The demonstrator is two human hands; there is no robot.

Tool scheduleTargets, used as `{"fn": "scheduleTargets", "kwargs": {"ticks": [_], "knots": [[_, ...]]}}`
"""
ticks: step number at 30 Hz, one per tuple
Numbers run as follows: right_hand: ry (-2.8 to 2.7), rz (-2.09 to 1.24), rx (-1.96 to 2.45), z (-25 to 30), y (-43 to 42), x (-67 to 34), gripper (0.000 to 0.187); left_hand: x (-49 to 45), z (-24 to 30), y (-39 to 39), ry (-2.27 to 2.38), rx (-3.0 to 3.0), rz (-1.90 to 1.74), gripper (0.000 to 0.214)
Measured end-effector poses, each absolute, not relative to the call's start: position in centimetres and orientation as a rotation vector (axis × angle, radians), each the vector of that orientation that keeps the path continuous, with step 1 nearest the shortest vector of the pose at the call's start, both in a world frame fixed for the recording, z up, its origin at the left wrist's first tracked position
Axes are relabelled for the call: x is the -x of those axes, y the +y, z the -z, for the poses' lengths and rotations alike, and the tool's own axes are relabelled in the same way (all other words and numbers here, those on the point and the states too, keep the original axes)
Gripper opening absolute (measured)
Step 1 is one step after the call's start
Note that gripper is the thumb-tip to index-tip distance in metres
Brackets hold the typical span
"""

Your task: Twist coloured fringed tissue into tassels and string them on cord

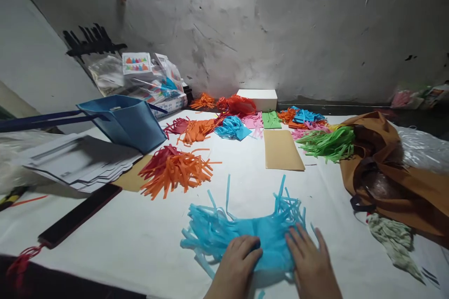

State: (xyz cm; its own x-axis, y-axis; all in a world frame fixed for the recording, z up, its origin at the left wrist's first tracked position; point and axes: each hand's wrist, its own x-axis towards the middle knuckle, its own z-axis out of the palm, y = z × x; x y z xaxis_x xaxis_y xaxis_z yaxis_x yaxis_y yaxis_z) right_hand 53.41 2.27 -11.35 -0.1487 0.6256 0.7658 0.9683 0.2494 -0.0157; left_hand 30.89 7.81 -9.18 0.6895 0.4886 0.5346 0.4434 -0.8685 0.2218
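Observation:
A sheet of light blue tissue paper [268, 231] with fringed strips at both ends lies spread on the white-covered table in front of me. My left hand [236, 261] is on its near left part, fingers curled and thumb close to the index finger, pinching the paper. On the right part rests my right hand [312, 259], its fingers stretched out and lying flat over the paper by the fringe. Loose blue strips stick up and outward on both sides. The palms hide some of the near edge.
Orange and red fringed paper [178, 170] lies at the left, near a blue bag [124, 119], printed sheets [80, 159] and a phone [79, 215]. Beyond are a brown card [283, 149] and a white box [257, 99]. Green fringe [328, 144] touches a brown bag [377, 149] at right.

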Motion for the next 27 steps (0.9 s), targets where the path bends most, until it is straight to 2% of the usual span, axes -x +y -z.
{"fn": "scheduleTargets", "kwargs": {"ticks": [3,5,9,12,15,20,24,27], "knots": [[-1.96,0.808,1.767,11.4,0.3,-59.4,0.046,-29.9,9.5,8.1,0.704,-2.734,-0.972,0.036],[-1.876,0.904,1.944,10.8,-1.4,-63.5,0.039,-29.6,9.6,8.2,0.69,-2.701,-0.997,0.039],[-1.615,1.092,1.932,6.8,-3.7,-65.3,0.037,-30.3,9.2,7.9,0.673,-2.68,-0.956,0.042],[-1.981,0.915,1.48,4.3,-3.2,-60.0,0.036,-31.6,8.7,7.3,0.63,-2.686,-0.939,0.04],[-2.194,0.774,1.237,5.4,-1.8,-54.4,0.033,-32.6,8.7,6.7,0.631,-2.7,-0.969,0.032],[-2.125,0.56,1.218,9.5,-1.6,-53.1,0.036,-31.3,10.1,6.4,0.639,-2.701,-1.112,0.022],[-2.209,0.496,1.145,9.3,-2.1,-54.3,0.031,-29.7,9.5,5.9,0.607,-2.683,-1.04,0.024],[-2.116,0.323,1.155,8.4,-2.0,-53.9,0.025,-29.7,7.5,5.3,0.667,-2.68,-0.898,0.021]]}}
